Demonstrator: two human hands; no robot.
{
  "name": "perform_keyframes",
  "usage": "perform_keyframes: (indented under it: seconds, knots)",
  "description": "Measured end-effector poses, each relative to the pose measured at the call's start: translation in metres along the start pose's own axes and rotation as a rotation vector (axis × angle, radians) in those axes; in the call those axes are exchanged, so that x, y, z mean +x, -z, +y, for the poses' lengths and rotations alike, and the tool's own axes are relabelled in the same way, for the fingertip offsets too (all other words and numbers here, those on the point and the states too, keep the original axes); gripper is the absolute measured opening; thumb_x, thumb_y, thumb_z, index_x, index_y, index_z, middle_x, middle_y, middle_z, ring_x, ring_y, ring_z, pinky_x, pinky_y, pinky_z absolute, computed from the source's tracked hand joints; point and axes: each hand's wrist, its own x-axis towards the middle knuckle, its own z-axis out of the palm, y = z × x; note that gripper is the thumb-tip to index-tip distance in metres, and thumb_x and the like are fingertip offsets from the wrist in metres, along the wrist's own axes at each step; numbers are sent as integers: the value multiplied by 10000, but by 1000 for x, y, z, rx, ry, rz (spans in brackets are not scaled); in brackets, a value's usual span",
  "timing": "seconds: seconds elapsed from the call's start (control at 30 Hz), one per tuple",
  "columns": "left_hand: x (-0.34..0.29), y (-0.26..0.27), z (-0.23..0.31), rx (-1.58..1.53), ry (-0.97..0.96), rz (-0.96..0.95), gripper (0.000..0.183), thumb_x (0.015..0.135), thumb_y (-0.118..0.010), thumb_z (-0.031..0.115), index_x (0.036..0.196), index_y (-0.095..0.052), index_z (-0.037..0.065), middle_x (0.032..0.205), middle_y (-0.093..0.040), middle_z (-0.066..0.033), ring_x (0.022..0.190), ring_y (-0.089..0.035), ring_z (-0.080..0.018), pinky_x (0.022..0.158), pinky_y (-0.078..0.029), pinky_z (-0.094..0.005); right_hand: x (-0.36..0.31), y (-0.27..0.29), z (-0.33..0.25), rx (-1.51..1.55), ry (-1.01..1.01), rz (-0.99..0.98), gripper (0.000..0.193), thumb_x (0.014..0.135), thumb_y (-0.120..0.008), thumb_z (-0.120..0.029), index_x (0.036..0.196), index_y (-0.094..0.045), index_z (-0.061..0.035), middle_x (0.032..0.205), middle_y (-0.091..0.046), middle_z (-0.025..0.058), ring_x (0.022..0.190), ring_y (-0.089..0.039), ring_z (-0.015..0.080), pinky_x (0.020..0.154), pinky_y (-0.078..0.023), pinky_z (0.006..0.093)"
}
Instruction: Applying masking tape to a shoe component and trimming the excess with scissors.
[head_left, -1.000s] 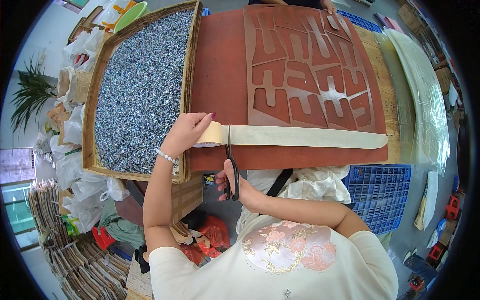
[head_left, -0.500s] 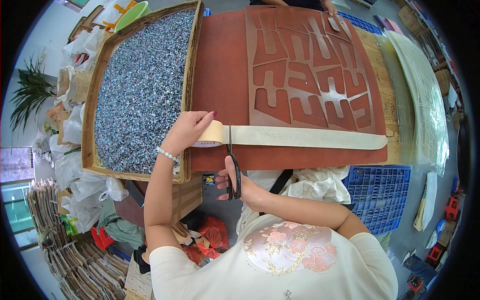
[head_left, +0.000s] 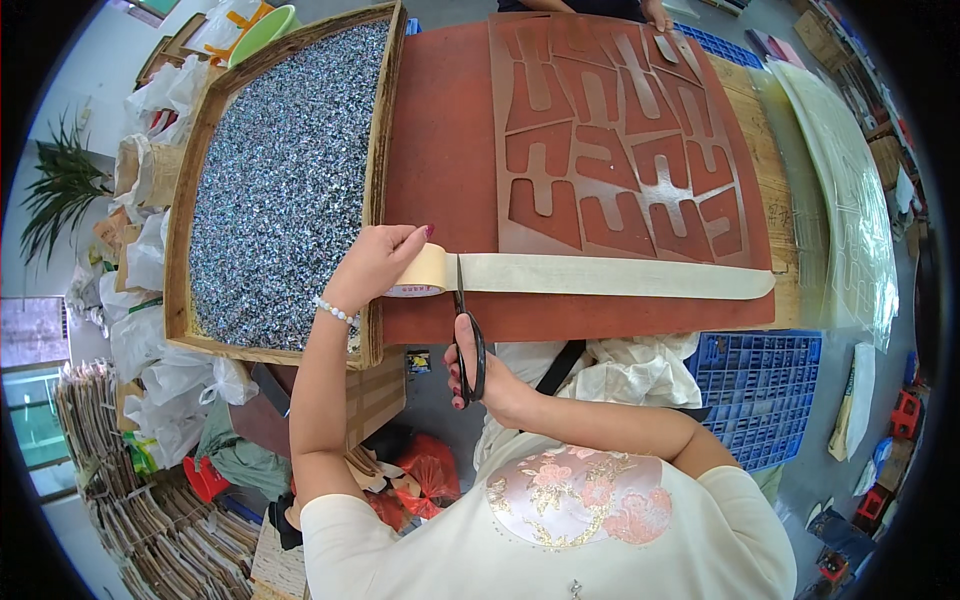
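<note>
My left hand (head_left: 375, 265) grips a roll of cream masking tape (head_left: 425, 272) at the front corner of a wooden tray. From the roll, a long tape strip (head_left: 610, 275) stretches to the right along the near side of a red-brown board (head_left: 440, 150). In my right hand (head_left: 490, 385) is a pair of black-handled scissors (head_left: 472, 345), fingers curled round the loops. Its blades point away from me and cross the tape just right of the roll. Beyond the strip lies a brown sheet with cut-out shapes (head_left: 600, 130).
Glittery dark flakes (head_left: 280, 180) fill the wooden tray (head_left: 378, 150) at the left. Another person's hand (head_left: 657, 14) rests at the board's far edge. Clear plastic sheets (head_left: 845, 200) lie to the right. A blue plastic crate (head_left: 755, 395) stands at the near right, below the board.
The fingers of my right hand have curled in around the scissors' handles, which have shifted very slightly. My left hand and the tape roll have hardly moved.
</note>
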Motion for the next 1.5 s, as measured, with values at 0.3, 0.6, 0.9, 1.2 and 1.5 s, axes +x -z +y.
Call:
perform_keyframes:
  seconds: [0.3,0.6,0.9,1.2,1.5]
  knots:
    - [0,-1,-1,29,15,11,425,1004,-542,302,889,-625,-99,640,-579,-222,534,-514,-237,578,-456,-379,-2,-3,-4,-25,16,44,766,858,-405,-838,941,-456,-78,794,-380,9,677,-450,119,557,-450,276]
    - [-1,-2,0,-8,27,15,410,1005,-546,295,915,-631,-96,622,-571,-201,535,-472,-203,568,-453,-364,2,1,2,17,34,58,735,863,-419,-824,896,-461,-90,721,-381,-11,599,-457,108,499,-446,269]
    - [-1,-3,-4,7,2,33,433,1009,-545,317,895,-629,-93,619,-556,-193,538,-465,-217,564,-444,-364,4,4,1,-21,62,58,721,879,-404,-811,837,-448,-93,681,-367,-12,547,-445,108,461,-433,279]
    - [-2,-3,2,18,33,24,438,1011,-529,309,837,-593,-88,604,-523,-191,529,-451,-235,557,-431,-377,5,4,-3,-31,44,49,707,899,-394,-791,794,-432,-93,665,-373,-9,518,-439,111,440,-423,283]
    - [-6,-7,-1,3,-47,62,446,1026,-529,294,752,-542,-58,544,-420,-40,516,-372,-74,460,-342,-312,3,9,-3,-68,61,43,731,881,-401,-809,778,-439,-86,649,-376,-5,505,-444,118,430,-425,283]
